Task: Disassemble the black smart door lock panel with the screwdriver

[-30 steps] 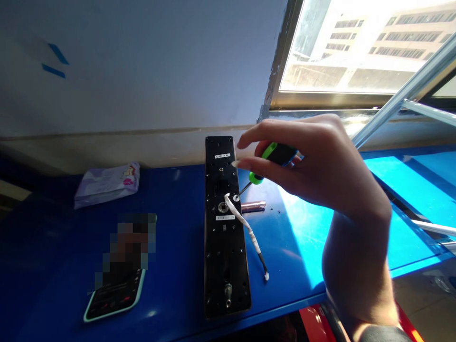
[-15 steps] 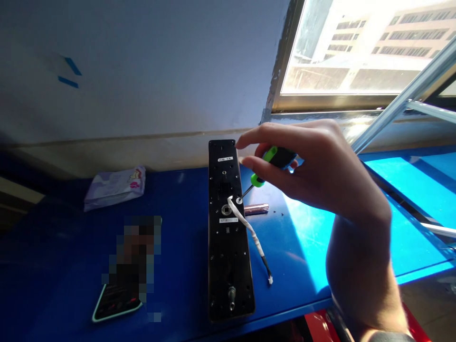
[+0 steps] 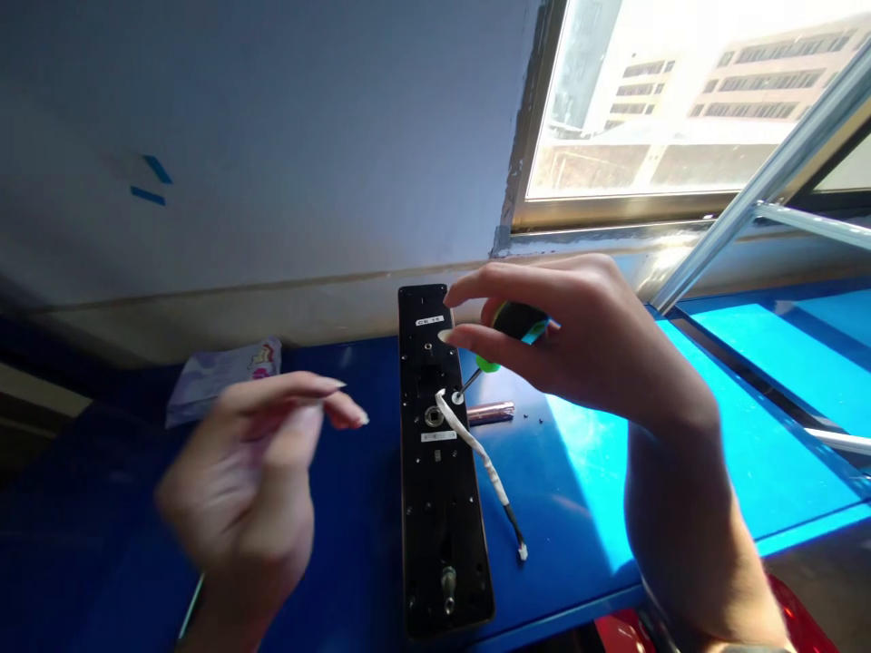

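Note:
A long black door-lock panel [image 3: 445, 535] lies on the blue table with its inner side up. A white-sleeved cable [image 3: 486, 461] runs from its middle over the right edge, ending in a small white plug. My right hand [image 3: 578, 336] holds a green-and-black screwdriver [image 3: 521, 322] slanted. Its tip meets a white round spot [image 3: 457, 398] on the panel's right side; a screw there is too small to make out. My right thumb and index finger reach apart past the handle. To the left of the panel, my left hand [image 3: 255, 481] hangs blurred, its fingertips apart, nothing seen in them.
A copper-coloured cylinder [image 3: 491, 412] lies right of the panel, with tiny dark screws [image 3: 541, 421] nearby. At the back left rests a lilac packet [image 3: 197, 385]. A phone's pale edge [image 3: 191, 606] shows by my left forearm. Metal ladder rails [image 3: 748, 195] cross the right side.
My left hand has come into view on the left, over the phone. My right hand keeps the screwdriver at the white spot, with its handle swung slightly. The whole view has shifted a little.

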A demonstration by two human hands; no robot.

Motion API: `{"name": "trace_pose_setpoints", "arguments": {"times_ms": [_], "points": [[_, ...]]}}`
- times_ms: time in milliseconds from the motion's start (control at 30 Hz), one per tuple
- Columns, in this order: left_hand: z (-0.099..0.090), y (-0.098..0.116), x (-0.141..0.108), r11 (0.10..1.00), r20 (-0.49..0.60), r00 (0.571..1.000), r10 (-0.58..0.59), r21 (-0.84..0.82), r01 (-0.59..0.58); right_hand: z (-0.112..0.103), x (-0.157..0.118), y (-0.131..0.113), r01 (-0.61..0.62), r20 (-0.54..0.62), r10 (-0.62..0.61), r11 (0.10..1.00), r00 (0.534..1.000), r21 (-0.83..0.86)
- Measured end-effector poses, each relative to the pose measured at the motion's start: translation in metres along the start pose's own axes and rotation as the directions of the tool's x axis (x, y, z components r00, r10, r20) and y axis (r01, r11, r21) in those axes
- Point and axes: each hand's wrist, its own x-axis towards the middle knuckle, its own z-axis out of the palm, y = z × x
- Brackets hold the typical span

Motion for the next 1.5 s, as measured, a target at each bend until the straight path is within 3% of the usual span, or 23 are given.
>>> {"name": "trace_pose_setpoints", "arguments": {"times_ms": [67,167,267,400,567,733,1033,1133,1267,1333,1400,1500], "points": [[0.022,-0.003,0.0,0.999,0.158,0.987,0.012,0.045,-0.019,0.0,0.0,0.0,0.014,0.003,-0.014,1.0,1.0,0.028],[0.041,-0.022,-0.008,0.968,0.337,0.933,0.131,0.158,-0.193,0.002,-0.001,0.001,0.053,0.02,-0.055,0.995,0.998,0.081],[0.049,-0.038,-0.017,0.95,0.406,0.901,0.154,0.192,-0.248,0.003,0.0,0.001,0.055,0.018,-0.056,0.996,0.998,0.069],[0.051,-0.045,-0.027,0.959,0.478,0.872,0.107,0.182,-0.218,0.004,0.001,0.002,0.033,-0.009,-0.033,0.999,0.999,0.005],[0.05,-0.048,-0.031,0.974,0.5,0.862,0.079,0.144,-0.172,0.003,0.001,0.002,0.056,-0.01,-0.055,0.996,0.998,0.076],[0.049,-0.049,-0.032,0.977,0.499,0.864,0.074,0.139,-0.164,0.004,0.002,0.002,0.0,-0.003,0.0,1.0,1.0,0.002],[0.048,-0.049,-0.032,0.977,0.507,0.859,0.077,0.134,-0.167,-0.002,-0.002,0.003,0.023,0.036,-0.025,0.998,0.999,0.05],[0.048,-0.048,-0.031,0.968,0.488,0.867,0.102,0.152,-0.199,-0.006,-0.003,0.003,0.01,0.036,-0.012,0.997,0.999,0.081],[0.052,-0.037,-0.025,0.92,0.38,0.899,0.218,0.226,-0.319,-0.016,-0.007,0.003,-0.021,-0.011,0.022,0.997,1.0,0.079],[0.055,-0.027,-0.017,0.899,0.385,0.884,0.264,0.233,-0.37,-0.022,-0.01,0.002,-0.038,-0.031,0.041,0.997,0.999,0.072],[0.058,-0.017,-0.006,0.893,0.461,0.851,0.252,0.228,-0.388,-0.028,-0.013,0.002,-0.064,-0.039,0.067,0.996,0.997,0.067],[0.063,-0.005,0.012,0.895,0.644,0.751,0.144,0.239,-0.377,-0.032,-0.016,0.002,-0.087,-0.018,0.088,0.995,0.996,0.055]]}}
